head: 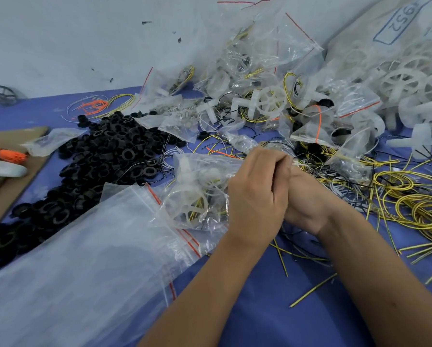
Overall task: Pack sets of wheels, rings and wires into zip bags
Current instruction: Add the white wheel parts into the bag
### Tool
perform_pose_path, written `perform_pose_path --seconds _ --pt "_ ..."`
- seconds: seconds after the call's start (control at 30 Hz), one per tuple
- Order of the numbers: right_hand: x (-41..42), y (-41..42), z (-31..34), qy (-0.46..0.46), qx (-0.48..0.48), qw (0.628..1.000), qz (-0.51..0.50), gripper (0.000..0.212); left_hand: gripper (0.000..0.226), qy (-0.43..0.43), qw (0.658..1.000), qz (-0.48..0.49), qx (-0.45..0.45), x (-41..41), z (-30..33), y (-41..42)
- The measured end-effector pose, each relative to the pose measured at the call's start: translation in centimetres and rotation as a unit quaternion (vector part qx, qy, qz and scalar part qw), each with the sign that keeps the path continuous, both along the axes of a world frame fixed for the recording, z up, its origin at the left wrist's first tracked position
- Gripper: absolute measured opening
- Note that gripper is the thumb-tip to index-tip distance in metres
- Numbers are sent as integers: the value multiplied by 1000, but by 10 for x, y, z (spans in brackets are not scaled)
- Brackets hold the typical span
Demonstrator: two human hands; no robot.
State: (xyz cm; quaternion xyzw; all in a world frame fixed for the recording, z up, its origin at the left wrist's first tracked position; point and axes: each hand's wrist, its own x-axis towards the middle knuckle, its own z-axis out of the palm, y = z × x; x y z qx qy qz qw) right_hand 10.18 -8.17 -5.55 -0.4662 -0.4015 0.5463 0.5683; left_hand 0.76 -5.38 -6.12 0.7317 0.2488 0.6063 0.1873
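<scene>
Head view: both hands meet at the centre of a blue table [260,296]. The left hand [256,196] and right hand [307,204] press together, fingers curled over the end of a filled zip bag [200,191], likely pinching its seal shut; the grip itself is hidden. The bag, holding a white wheel and wires, lies just left of the hands. Black rings [105,159] are heaped to the left, yellow wires [415,204] to the right, wheels [405,81] far right, all within reach. Empty bags [85,259] lie nearest.
</scene>
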Motion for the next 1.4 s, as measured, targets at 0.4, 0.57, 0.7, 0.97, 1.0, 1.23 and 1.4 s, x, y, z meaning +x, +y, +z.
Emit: perform_pose_path --seconds 0.4,0.57,0.7,0.97,1.0,1.23,1.4 --pt "-6 6 5 179 -20 979 91 30 8 -3 1000 -14 -6 -4 1 2" --pt "5 6 4 4 -22 999 -32 45 12 -26 997 56 -43 -11 3 18" --pt "7 8 2 -24 -58 991 -118 52 20 17 983 55 -177 -8 -9 28" --pt "10 0 -1 -183 -6 979 -88 21 16 54 965 117 -230 -8 -17 36" --pt "12 -1 -2 -186 -8 977 -109 21 15 43 963 125 -237 -9 -16 37" --pt "14 4 -6 -404 -33 872 -275 17 15 8 957 138 -256 -11 -14 38" --pt "28 2 -5 -454 4 802 -387 19 25 126 978 86 -143 -7 -18 30"
